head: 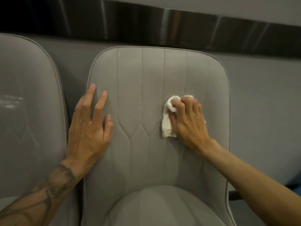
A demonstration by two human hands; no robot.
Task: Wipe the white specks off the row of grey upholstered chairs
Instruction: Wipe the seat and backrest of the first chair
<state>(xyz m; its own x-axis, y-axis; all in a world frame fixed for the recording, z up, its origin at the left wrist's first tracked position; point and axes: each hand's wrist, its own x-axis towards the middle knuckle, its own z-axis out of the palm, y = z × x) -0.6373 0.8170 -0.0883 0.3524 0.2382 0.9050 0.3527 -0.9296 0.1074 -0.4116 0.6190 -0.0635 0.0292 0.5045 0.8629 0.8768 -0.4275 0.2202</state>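
A grey upholstered chair (pixel 153 79) with stitched vertical seams fills the middle of the head view. My right hand (pixel 187 121) grips a crumpled white cloth (pixel 167 118) and presses it against the backrest, right of centre. My left hand (pixel 89 126) rests flat on the backrest's left edge, fingers spread and straight. A few faint white specks show along the seams near the middle of the backrest. The chair's seat cushion (pixel 162 207) is at the bottom.
A second grey chair (pixel 26 95) stands close on the left, with a narrow gap between the two. Behind them runs a grey padded wall (pixel 263 98) topped by a dark shiny band (pixel 146 22).
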